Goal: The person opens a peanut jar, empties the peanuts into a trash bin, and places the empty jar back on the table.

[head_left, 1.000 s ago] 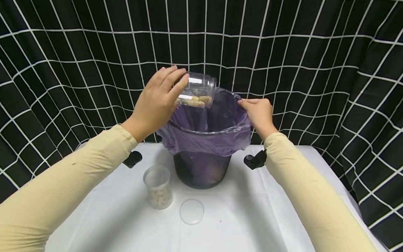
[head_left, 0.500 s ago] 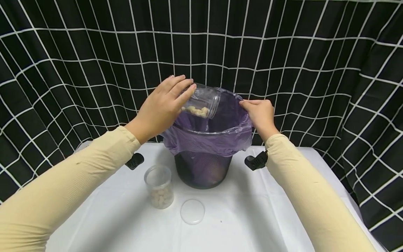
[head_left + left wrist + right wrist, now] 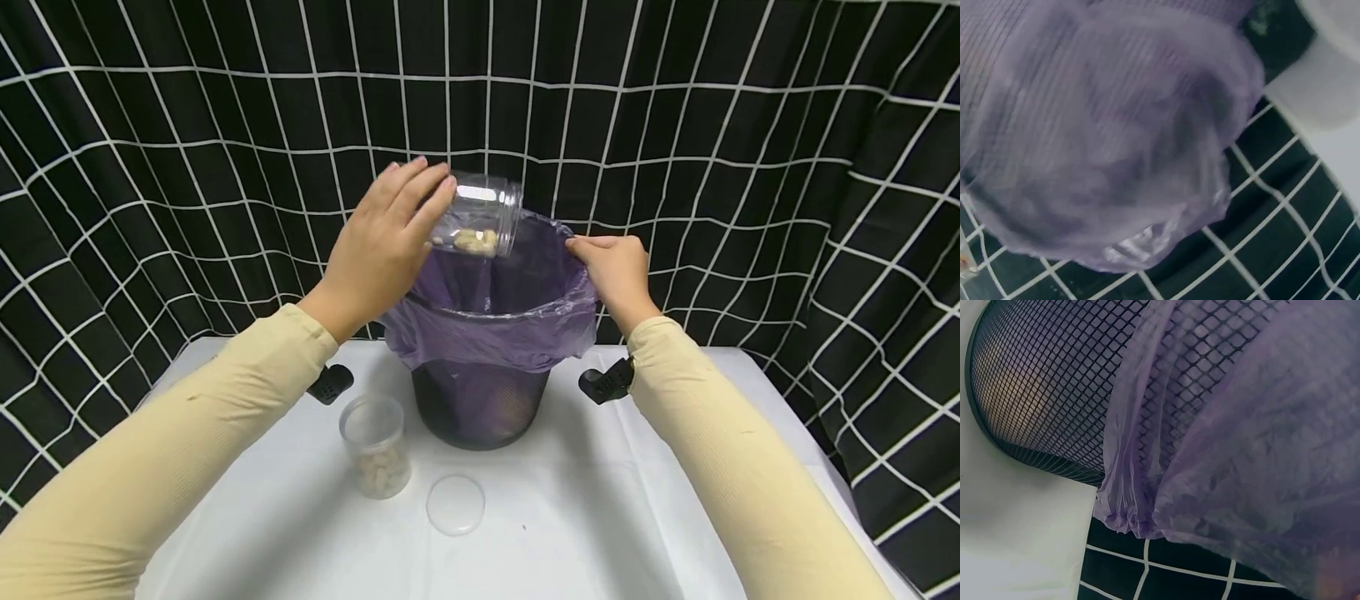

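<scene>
My left hand (image 3: 378,242) grips a clear plastic jar (image 3: 486,204) from behind, its mouth pointing right over the bin. A few pale tan pieces (image 3: 477,242) lie along the jar's lower wall near the mouth. Below it stands a black mesh bin (image 3: 442,412), lined with a thin purple bag (image 3: 510,342) folded over the rim. My right hand (image 3: 621,271) pinches the bag's edge at the bin's right side, between thumb and fingers. In the right wrist view the mesh wall (image 3: 1035,387) shows beside the hanging bag (image 3: 1260,450); the left wrist view is mostly the bag (image 3: 1116,137).
A second clear jar (image 3: 375,454), without a lid and partly filled with pale pieces, stands left of the bin. In front lies a clear round lid (image 3: 456,505) on the white table (image 3: 555,542). A black curtain with white grid lines (image 3: 525,117) surrounds the table closely.
My left hand dipped the jar's mouth toward the bin, then raised it back nearly level. Fewer pale pieces are in the jar now. The right hand has kept its place on the bag.
</scene>
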